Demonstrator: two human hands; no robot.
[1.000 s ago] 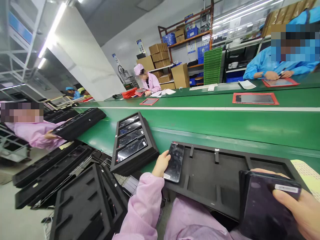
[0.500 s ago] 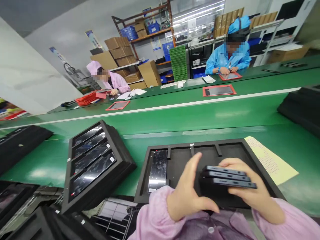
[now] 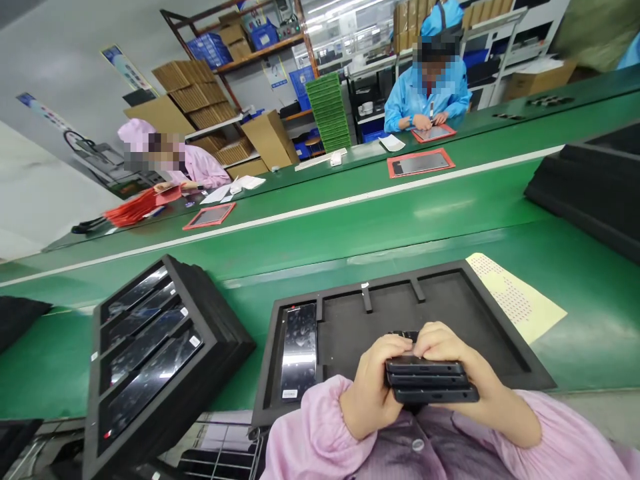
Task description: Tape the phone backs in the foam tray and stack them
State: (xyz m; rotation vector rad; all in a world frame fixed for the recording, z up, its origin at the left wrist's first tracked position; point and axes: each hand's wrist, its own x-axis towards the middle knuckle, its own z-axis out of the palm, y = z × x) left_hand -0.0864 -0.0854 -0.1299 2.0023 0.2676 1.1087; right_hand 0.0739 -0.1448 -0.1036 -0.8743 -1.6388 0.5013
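Close to my body, both hands are around a small stack of black smartphones, with their bottom edges facing me. My left hand is closed on the stack's left side, its fingers reaching over the top. From the right, my right hand grips the same stack, thumb and fingers on the upper phone. Behind the hands lies a black foam tray with divided slots; one glossy phone with a white label rests in its leftmost slot.
At left stands a tilted stack of black foam trays with several phones in the top one. A yellow sticker sheet lies by the tray. More black trays are at right. Beyond the green bench, two people work with red-framed panels.
My left hand, open and apart before, has moved right and closed on the phone stack. The stack came slightly left and lower. The view has shifted.
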